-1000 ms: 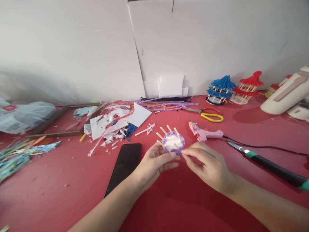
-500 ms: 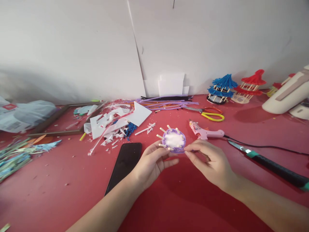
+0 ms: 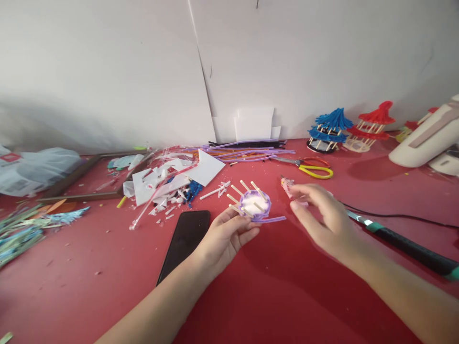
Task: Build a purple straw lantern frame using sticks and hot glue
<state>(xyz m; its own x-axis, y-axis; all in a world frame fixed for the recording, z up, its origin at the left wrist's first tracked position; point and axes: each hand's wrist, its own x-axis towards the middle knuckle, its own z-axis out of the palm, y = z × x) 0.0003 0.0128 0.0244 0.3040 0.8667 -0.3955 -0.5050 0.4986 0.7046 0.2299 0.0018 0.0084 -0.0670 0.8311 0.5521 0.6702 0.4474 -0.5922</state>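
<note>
Between its thumb and fingers, my left hand (image 3: pixel 225 239) grips a small round craft base (image 3: pixel 254 202). That base has a white middle, a purple pipe-cleaner rim and several pale sticks standing up around it. A loose end of purple pipe cleaner (image 3: pixel 269 220) juts from its near side to the right. My right hand (image 3: pixel 324 222) is over the pink hot glue gun (image 3: pixel 288 186), thumb and fingers apart. Its palm and fingers hide the gun's handle, and I see nothing held in it.
A black phone (image 3: pixel 184 243) lies beside my left forearm. Scissors (image 3: pixel 315 168), purple pipe cleaners (image 3: pixel 244 154) and white scraps (image 3: pixel 172 179) lie farther back. To the right are a black-handled cutter (image 3: pixel 409 248), a blue-roofed model (image 3: pixel 330 131) and a red-roofed model (image 3: pixel 371 126).
My right hand has let go of the purple pipe cleaner and moved right to the glue gun. The base in my left hand has tilted and shifted slightly left; the pipe cleaner's end now sticks out free.
</note>
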